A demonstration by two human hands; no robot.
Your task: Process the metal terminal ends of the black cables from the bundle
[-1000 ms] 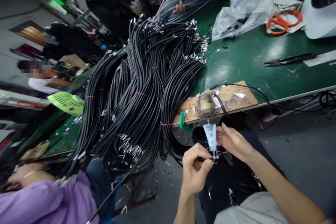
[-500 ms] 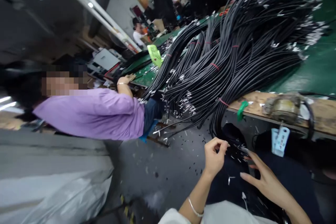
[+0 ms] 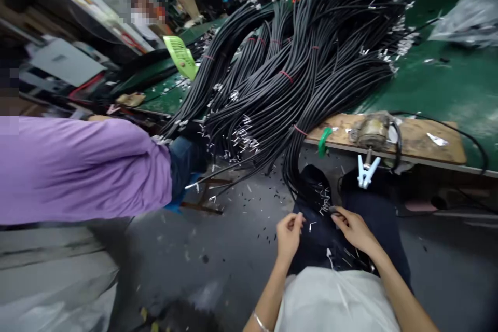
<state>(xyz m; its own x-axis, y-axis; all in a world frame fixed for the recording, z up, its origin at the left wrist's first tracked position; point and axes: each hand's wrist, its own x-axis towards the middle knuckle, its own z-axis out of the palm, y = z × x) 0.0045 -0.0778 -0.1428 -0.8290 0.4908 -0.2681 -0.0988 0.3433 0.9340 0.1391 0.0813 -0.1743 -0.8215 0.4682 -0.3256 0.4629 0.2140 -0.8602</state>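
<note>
A thick bundle of black cables (image 3: 293, 161) hangs off the table edge onto my lap, its silvery stripped ends (image 3: 323, 202) lying over my dark trousers. My left hand (image 3: 288, 236) is closed in a pinch just left of those ends; anything between its fingertips is too small to make out. On the other side my right hand (image 3: 352, 227) has thumb and forefinger drawn together right beside the cable ends. Whether it grips one of them cannot be made out. A small metal-coloured piece (image 3: 312, 226) rests on my trousers between the hands.
More red-tied cable bundles (image 3: 268, 83) lie heaped on the green table (image 3: 428, 93). A small motor (image 3: 371, 132) with a light-blue clip (image 3: 367, 171) sits on a wooden board (image 3: 431, 140). A co-worker in a purple shirt (image 3: 89, 171) is close on the left. Scraps dot the floor.
The view has swung right and down. My right hand has come in toward the cable ends, its spread fingers now drawn together. My left hand stays pinched.
</note>
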